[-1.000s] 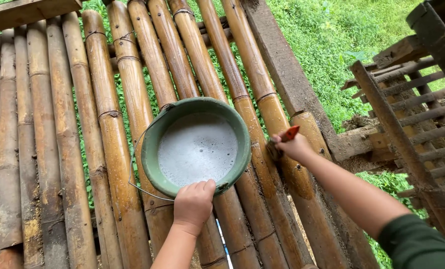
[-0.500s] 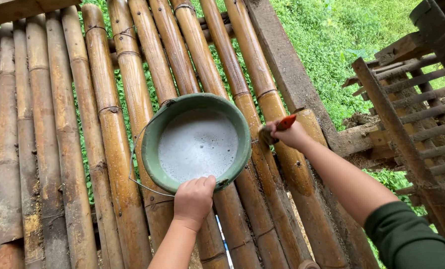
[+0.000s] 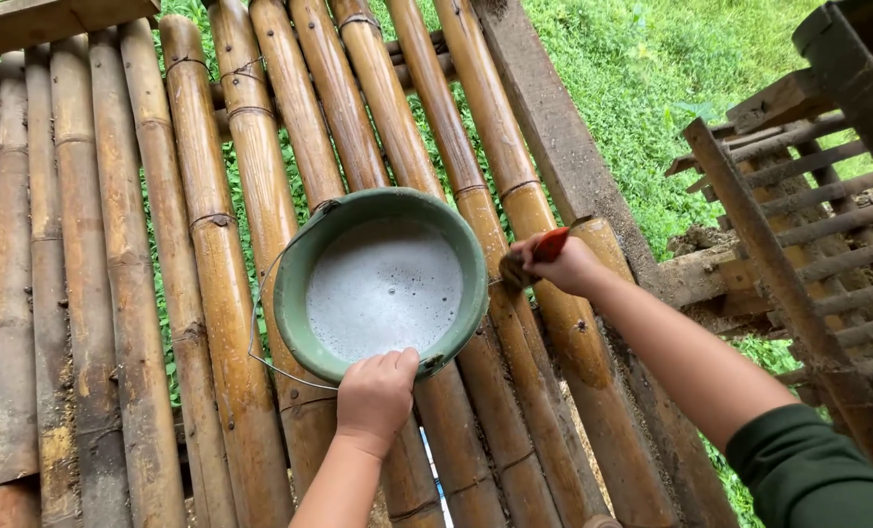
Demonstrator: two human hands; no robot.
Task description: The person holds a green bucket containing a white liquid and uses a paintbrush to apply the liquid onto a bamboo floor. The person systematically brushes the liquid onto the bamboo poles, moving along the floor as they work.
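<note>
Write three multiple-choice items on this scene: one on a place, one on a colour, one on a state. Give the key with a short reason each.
1. Where does the left hand rest?
A. On the near rim of the bucket
B. On the wooden beam
C. On the brush

2. What colour is the bucket?
A. Blue
B. Green
C. Red

3. What is the state of the bucket?
A. Empty and dry
B. Tipped on its side
C. Upright, holding foamy liquid

Key:
1 A: the fingers curl over the rim edge nearest the person.
2 B: rim and wall are green; the only red-orange is the handle of the brush in the right hand.
3 C: it stands upright on the bamboo poles, with pale froth covering the inside.
</note>
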